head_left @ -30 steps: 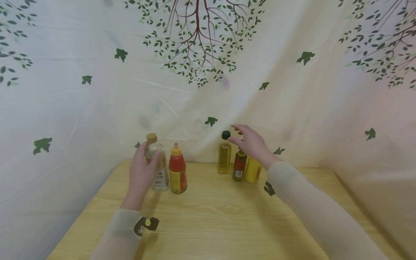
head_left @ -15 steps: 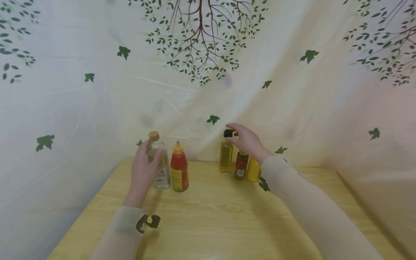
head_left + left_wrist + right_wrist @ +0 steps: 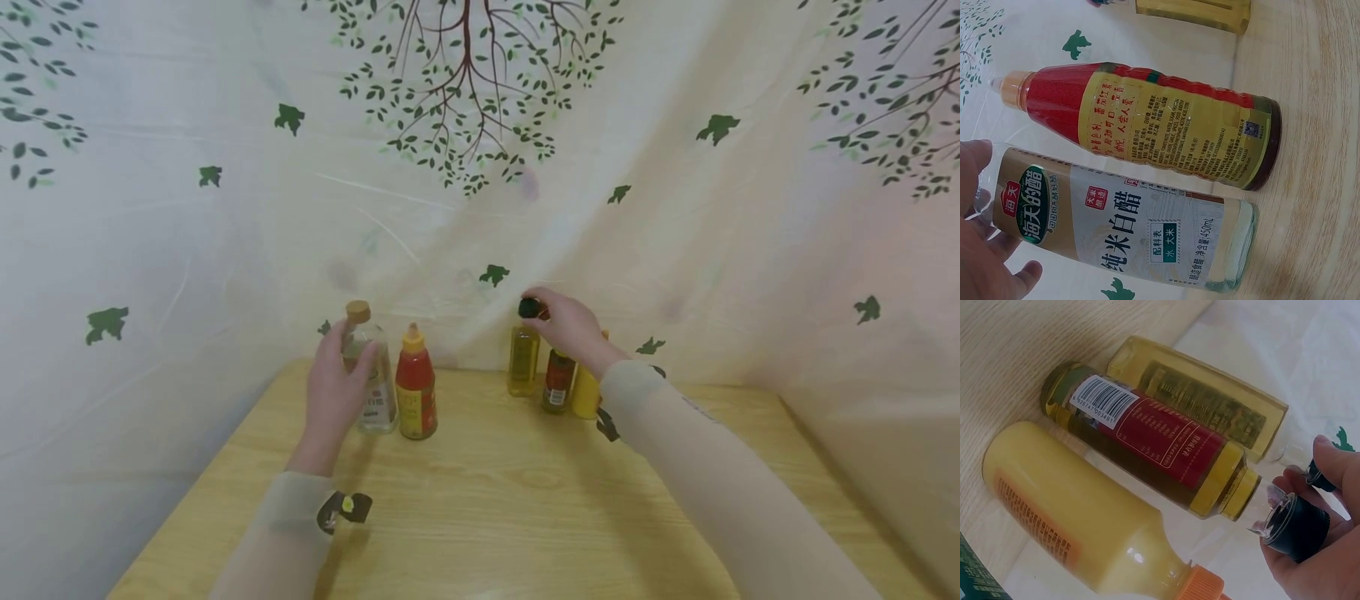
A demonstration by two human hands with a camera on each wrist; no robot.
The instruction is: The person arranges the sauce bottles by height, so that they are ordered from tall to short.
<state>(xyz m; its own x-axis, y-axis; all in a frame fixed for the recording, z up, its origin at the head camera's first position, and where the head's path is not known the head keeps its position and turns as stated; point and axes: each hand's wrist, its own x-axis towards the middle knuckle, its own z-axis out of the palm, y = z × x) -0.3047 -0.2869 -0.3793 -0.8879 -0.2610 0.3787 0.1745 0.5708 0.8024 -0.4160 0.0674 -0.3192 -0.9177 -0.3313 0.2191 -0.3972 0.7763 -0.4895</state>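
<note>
1. Left hand [image 3: 333, 387]: partly closed, fingers and thumb curled round the neck of the clear vinegar bottle [image 3: 378, 400]. Bottle upright on the wood-grain table [image 3: 480, 508], leftmost in the row.
2. Red sauce bottle [image 3: 416, 392]: upright, just right of the vinegar, no hand on it.
3. Flat oil bottle [image 3: 522, 358]: well apart from the left pair, upright, dark cap between the right hand's fingers.
4. Right hand [image 3: 567, 323]: nearly closed, bent fingers at that cap; palm side also against the dark cap of the red-label bottle [image 3: 558, 383]. Firmness of hold: can't tell.
5. Yellow squeeze bottle [image 3: 586, 392]: rightmost, partly behind the right wrist in head view.
6. Left wrist view only: readable vinegar label, 450mL; the sauce's printed back panel; fingers visible through the clear neck.
7. Right wrist view only: readable barcode digits on the red label, both dark caps at the fingers, most of the squeeze bottle's orange cap [image 3: 1200, 584].
8. Head view only: both sleeves, full row together.
</note>
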